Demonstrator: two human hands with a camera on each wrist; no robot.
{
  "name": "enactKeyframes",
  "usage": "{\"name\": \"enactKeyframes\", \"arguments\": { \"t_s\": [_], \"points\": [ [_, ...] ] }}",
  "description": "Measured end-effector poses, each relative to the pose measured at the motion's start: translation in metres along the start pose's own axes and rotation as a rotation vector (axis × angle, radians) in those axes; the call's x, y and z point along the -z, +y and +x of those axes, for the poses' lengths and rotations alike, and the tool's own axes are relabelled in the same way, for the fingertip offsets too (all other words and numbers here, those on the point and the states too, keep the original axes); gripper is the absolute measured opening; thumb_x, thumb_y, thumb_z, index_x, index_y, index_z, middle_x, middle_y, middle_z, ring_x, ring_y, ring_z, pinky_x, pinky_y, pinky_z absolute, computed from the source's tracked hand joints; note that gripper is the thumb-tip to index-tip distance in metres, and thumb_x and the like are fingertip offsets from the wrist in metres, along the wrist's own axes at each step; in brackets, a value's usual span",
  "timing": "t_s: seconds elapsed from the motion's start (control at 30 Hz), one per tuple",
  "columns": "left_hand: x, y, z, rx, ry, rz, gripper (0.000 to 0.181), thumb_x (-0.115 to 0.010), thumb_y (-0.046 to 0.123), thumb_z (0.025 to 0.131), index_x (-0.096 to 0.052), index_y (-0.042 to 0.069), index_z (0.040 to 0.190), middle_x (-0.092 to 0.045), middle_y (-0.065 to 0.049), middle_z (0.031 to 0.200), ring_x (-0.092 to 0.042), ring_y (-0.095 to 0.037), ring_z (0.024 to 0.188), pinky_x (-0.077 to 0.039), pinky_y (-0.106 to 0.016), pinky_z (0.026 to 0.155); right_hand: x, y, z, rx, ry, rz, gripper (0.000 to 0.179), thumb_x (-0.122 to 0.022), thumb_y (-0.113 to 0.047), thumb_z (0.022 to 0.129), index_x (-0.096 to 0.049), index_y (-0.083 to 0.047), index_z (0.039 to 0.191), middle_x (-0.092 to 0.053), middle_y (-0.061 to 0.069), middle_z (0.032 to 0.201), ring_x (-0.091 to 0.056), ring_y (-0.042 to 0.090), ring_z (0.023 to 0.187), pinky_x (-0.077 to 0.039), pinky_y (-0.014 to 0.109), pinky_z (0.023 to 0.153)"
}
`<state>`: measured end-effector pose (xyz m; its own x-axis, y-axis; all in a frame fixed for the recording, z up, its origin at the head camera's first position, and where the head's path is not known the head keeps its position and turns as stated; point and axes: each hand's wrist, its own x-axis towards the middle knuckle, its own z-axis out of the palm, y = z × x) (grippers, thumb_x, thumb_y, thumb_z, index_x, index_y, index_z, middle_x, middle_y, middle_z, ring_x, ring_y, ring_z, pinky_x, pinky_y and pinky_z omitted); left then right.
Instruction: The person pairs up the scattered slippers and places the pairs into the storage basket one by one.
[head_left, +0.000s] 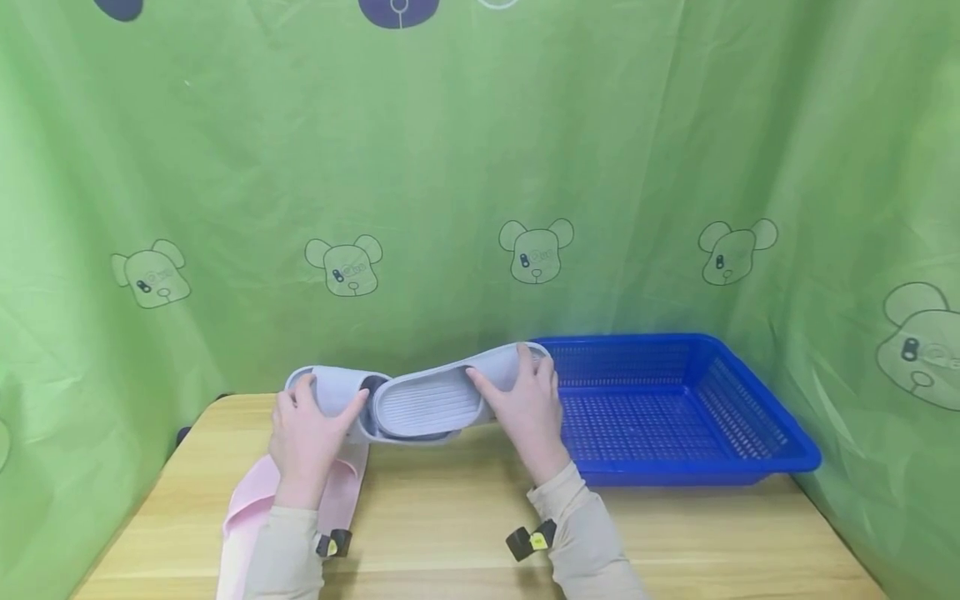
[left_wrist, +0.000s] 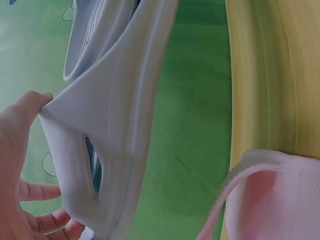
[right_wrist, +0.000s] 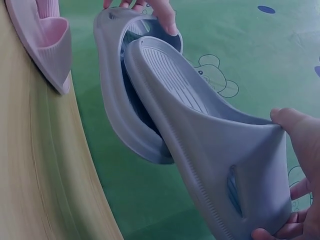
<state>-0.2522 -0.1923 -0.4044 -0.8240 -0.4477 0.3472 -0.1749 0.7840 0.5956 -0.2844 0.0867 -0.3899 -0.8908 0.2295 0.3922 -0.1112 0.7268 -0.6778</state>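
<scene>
Two grey-blue slippers are held up above the table, one overlapping the other and pointing opposite ways. My left hand (head_left: 307, 429) grips the left slipper (head_left: 337, 390) by its strap, thumb at the strap's edge and fingers over the toe end. The right slipper (head_left: 427, 404) lies with its heel over the left one, and my right hand (head_left: 527, 408) grips its strap the same way. In the right wrist view, the thumb of the right hand (right_wrist: 302, 135) presses the strap edge. Below my left forearm are pink slippers (head_left: 251, 492), partly hidden by the sleeve.
A blue plastic basket (head_left: 750, 408) with mesh walls stands on the right of the wooden table (head_left: 435, 525), just beyond my right hand. Green curtains (head_left: 450, 167) with bear-head prints enclose the back and both sides.
</scene>
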Motion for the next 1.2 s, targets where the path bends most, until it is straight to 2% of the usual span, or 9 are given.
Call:
{"name": "enactKeyframes", "arguments": {
  "t_s": [0.2, 0.4, 0.67, 1.2],
  "points": [
    [0.001, 0.002, -0.001, 0.021, -0.005, 0.003, 0.105, -0.056, 0.086, 0.069, -0.038, 0.015, 0.145, -0.047, -0.021, 0.125, -0.048, -0.036, 0.107, -0.048, -0.051, 0.071, -0.004, -0.006, -0.003, -0.017, -0.019, -0.007, 0.103, -0.055, -0.085, 0.071, -0.039, -0.016, 0.146, -0.037, 0.022, 0.146, -0.048, 0.042, 0.123, -0.054, 0.057, 0.087],
    [0.001, 0.001, -0.001, 0.043, -0.012, 0.015, 0.107, -0.054, 0.088, 0.068, -0.038, 0.014, 0.145, -0.046, -0.020, 0.123, -0.048, -0.036, 0.107, -0.047, -0.050, 0.069, -0.007, -0.009, -0.004, -0.038, -0.041, -0.010, 0.105, -0.053, -0.086, 0.071, -0.038, -0.016, 0.148, -0.035, 0.022, 0.147, -0.046, 0.042, 0.126, -0.053, 0.059, 0.088],
    [0.000, 0.000, 0.000, 0.044, -0.025, 0.030, 0.106, -0.054, 0.086, 0.070, -0.037, 0.013, 0.145, -0.045, -0.021, 0.127, -0.048, -0.038, 0.109, -0.047, -0.054, 0.073, -0.008, -0.012, -0.005, -0.065, -0.094, -0.027, 0.104, -0.053, -0.084, 0.074, -0.036, -0.013, 0.148, -0.031, 0.025, 0.150, -0.041, 0.045, 0.133, -0.049, 0.061, 0.096],
    [0.001, 0.001, 0.000, 0.042, -0.058, 0.045, 0.110, -0.050, 0.089, 0.070, -0.038, 0.008, 0.144, -0.047, -0.024, 0.128, -0.047, -0.040, 0.113, -0.048, -0.056, 0.076, -0.011, -0.014, -0.006, -0.071, -0.168, -0.096, 0.106, -0.046, -0.085, 0.077, -0.033, -0.009, 0.150, -0.034, 0.027, 0.147, -0.041, 0.046, 0.133, -0.049, 0.062, 0.095]
  ]
}}
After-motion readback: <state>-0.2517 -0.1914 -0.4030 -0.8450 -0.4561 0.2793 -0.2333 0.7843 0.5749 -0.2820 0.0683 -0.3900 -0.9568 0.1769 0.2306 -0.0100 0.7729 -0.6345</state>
